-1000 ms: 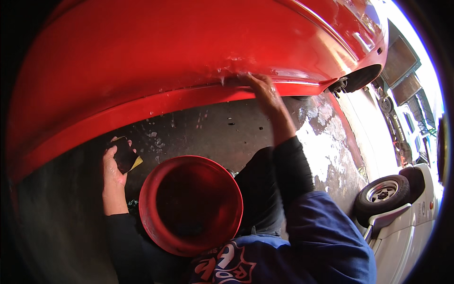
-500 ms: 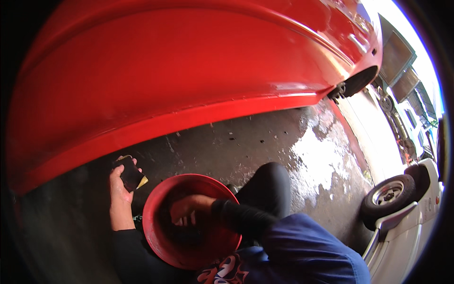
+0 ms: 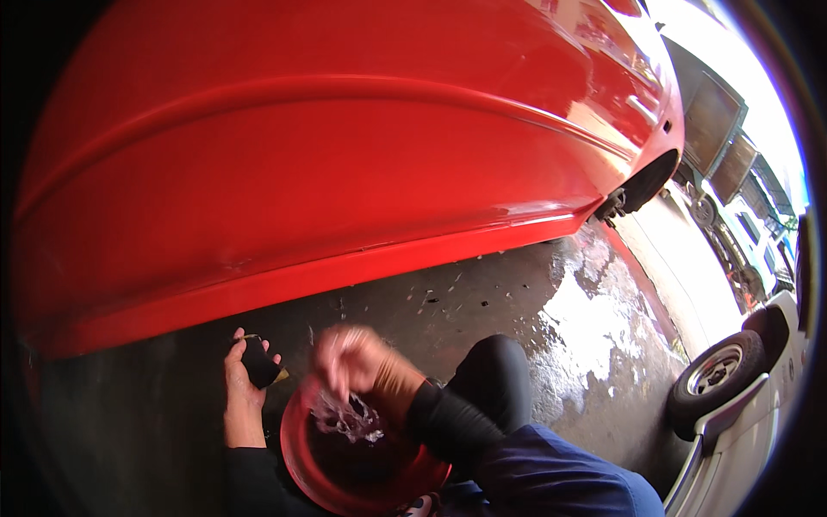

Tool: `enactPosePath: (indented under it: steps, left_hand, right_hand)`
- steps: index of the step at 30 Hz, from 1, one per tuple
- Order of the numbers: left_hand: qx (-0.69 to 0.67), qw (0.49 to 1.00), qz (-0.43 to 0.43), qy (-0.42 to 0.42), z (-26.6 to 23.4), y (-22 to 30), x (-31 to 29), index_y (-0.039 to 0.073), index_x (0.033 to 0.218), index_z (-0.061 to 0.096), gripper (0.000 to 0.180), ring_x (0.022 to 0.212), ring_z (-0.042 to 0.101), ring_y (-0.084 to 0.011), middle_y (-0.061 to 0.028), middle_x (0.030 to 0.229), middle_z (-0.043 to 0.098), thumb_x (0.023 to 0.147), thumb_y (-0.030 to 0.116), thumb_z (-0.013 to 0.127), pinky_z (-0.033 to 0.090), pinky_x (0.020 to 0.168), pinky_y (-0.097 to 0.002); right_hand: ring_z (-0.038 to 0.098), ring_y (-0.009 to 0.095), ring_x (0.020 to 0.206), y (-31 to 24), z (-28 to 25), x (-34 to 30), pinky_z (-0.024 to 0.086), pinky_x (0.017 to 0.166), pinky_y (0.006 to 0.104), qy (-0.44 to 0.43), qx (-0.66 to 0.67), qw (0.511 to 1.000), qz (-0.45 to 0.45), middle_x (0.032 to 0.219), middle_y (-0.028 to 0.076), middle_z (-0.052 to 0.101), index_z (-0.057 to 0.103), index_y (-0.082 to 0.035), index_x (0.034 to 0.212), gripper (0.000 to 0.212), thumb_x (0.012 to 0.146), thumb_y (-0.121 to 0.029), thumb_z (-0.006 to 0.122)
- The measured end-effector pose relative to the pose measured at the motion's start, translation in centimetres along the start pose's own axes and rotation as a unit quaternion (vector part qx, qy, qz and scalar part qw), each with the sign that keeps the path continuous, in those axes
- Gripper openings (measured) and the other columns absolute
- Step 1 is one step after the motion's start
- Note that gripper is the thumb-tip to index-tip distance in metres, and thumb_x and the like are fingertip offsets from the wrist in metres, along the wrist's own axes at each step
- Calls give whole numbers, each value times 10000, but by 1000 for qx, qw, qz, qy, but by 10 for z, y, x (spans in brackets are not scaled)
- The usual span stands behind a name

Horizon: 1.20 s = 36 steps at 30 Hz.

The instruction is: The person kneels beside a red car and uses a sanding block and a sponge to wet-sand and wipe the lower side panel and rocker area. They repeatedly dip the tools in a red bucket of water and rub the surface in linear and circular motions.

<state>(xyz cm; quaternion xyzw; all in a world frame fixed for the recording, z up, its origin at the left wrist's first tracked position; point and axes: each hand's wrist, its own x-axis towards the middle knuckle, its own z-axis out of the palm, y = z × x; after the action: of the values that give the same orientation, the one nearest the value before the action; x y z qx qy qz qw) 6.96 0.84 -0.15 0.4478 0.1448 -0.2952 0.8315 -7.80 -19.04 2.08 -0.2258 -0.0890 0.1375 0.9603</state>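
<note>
In my left hand point(image 3: 245, 408), beside the bucket, is a dark sheet of what looks like sandpaper point(image 3: 259, 363) with a yellowish edge. My fingers and thumb close around its sides. My right hand point(image 3: 351, 360) is above the far rim of a round red bucket point(image 3: 297, 465), its fingers bent downward and smeared by motion. Water point(image 3: 345, 415) splashes and drips below it into the bucket. Whether this hand holds anything does not show. Beyond both hands stretches the glossy red side panel point(image 3: 345, 164) of a car, with a few wet drops low on it.
Dark concrete floor point(image 3: 465, 302) runs below the car's lower sill, with a bright wet patch point(image 3: 594, 319) to the right. A car wheel well point(image 3: 650, 181) is at the far right. Nearer on the right stands a light-coloured vehicle point(image 3: 741, 431) with a wheel point(image 3: 717, 379). My bent knee point(image 3: 495, 379) is beside the bucket.
My right hand has risen out of the bucket, bringing splashing water up with it. My left hand keeps hold of the sandpaper. The view has shifted, so the bucket appears lower.
</note>
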Motion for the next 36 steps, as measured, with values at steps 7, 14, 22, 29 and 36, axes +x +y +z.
enactPosePath:
  steps: [7, 14, 22, 29, 36]
  left_hand:
    - [1, 999, 10, -42, 1, -1, -9, 224, 1342, 539, 356, 1016, 629, -223, -63, 1139, 618, 987, 238, 515, 548, 790, -492]
    - [-6, 997, -2, -74, 15, -9, -11, 218, 1348, 531, 378, 1050, 623, -234, -63, 1136, 625, 972, 253, 531, 518, 854, -511]
    - [37, 997, 3, -67, 6, -17, 3, 184, 1349, 498, 378, 1048, 622, -253, -79, 1144, 605, 977, 251, 518, 543, 808, -509]
    - [-26, 996, -4, -84, 9, -19, -3, 175, 1319, 515, 358, 1003, 630, -263, -98, 1091, 627, 964, 201, 543, 560, 776, -514]
    - [-16, 995, 10, -97, 24, -18, -15, 162, 1327, 523, 373, 1024, 647, -262, -108, 1104, 626, 958, 199, 558, 569, 807, -525]
  right_hand:
    - [708, 246, 851, -267, 130, -107, 544, 754, 331, 310, -611, 390, -615, 1016, 184, 701, 633, 54, 999, 235, 990, -174, 575]
    - [-27, 350, 1534, -242, 85, -36, -7, 1233, 475, 557, -620, 70, -548, 1647, 226, 29, 88, -5, 1577, 720, 1048, -398, 379]
    - [242, 289, 1504, -65, 119, 129, 129, 1234, 515, 39, -913, 27, -404, 1586, 124, 338, 381, -39, 1508, 651, 943, -338, 505]
    - [239, 261, 1502, -177, 98, -26, 153, 1228, 486, 96, -981, 16, -168, 1614, 76, 297, 351, -170, 1540, 693, 943, -435, 582]
    - [230, 257, 1508, -144, 86, -4, 147, 1227, 497, 75, -976, 5, -203, 1616, 85, 290, 361, -120, 1534, 702, 922, -354, 613]
